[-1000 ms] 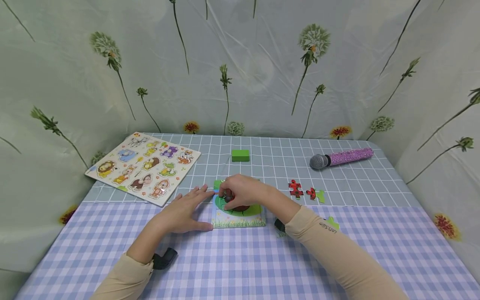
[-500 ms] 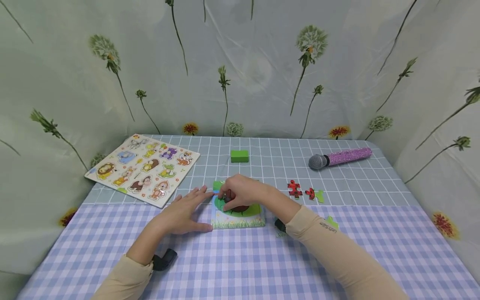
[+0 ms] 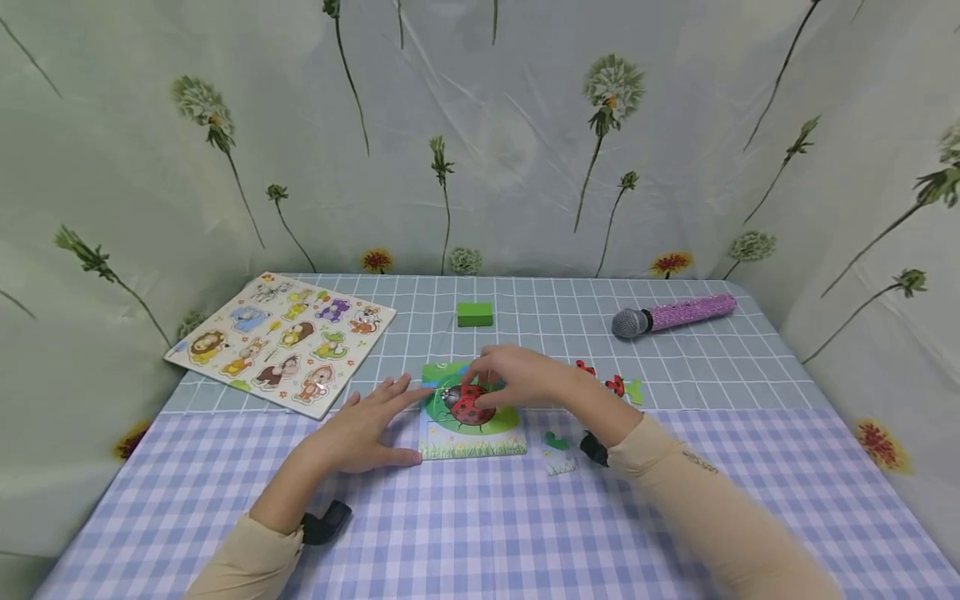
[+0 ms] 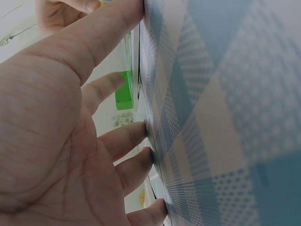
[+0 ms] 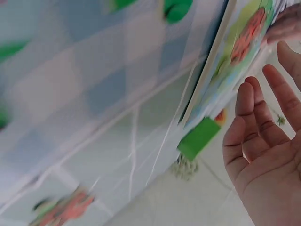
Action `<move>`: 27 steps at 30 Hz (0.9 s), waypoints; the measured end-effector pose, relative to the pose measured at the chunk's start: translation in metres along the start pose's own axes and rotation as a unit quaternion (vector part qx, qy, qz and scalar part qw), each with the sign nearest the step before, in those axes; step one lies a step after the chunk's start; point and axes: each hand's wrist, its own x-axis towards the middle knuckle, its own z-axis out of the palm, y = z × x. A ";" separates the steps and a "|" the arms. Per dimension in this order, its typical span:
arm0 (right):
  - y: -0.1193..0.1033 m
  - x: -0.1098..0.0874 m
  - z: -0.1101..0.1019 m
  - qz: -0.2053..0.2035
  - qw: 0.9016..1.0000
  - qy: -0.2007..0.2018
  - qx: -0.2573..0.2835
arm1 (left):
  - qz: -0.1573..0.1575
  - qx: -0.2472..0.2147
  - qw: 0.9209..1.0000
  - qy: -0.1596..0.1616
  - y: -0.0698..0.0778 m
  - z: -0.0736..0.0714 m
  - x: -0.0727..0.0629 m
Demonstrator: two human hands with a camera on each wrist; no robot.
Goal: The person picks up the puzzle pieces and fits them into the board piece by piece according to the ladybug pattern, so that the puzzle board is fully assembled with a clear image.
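Note:
A small ladybug jigsaw puzzle (image 3: 472, 447) lies at the middle of the table, with a grass strip along its near edge. My left hand (image 3: 352, 437) is spread flat at its left side, the thumb and index finger touching that edge. Over the picture's right part hovers my right hand (image 3: 525, 375), its fingers loosely bent and nothing between them. In the right wrist view, that hand (image 5: 268, 146) is clear of the board. Loose puzzle pieces lie to the right: a green and white grass piece (image 3: 560, 464), a red spotted piece (image 3: 585, 367) and a red and green piece (image 3: 615, 385).
An animal puzzle board (image 3: 292, 342) lies at the back left. Behind the ladybug puzzle sits a green block (image 3: 475, 314). A microphone (image 3: 675, 316) with a glittery purple handle lies at the back right.
My right hand has lifted off the ladybug and shifted right, its fingers loosening and uncovering the red body. The left hand stays at the puzzle's edge.

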 end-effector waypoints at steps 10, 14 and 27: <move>0.027 -0.043 -0.018 0.061 0.998 0.010 0.011 | 0.034 -0.017 0.999 0.015 -0.006 0.004 0.000; 0.038 -0.055 -0.025 0.095 0.995 0.006 0.013 | 0.022 -0.006 1.000 0.006 -0.003 0.002 0.000; 0.073 -0.091 -0.032 0.142 0.990 0.014 0.015 | 0.002 0.013 1.000 -0.001 0.004 -0.001 0.000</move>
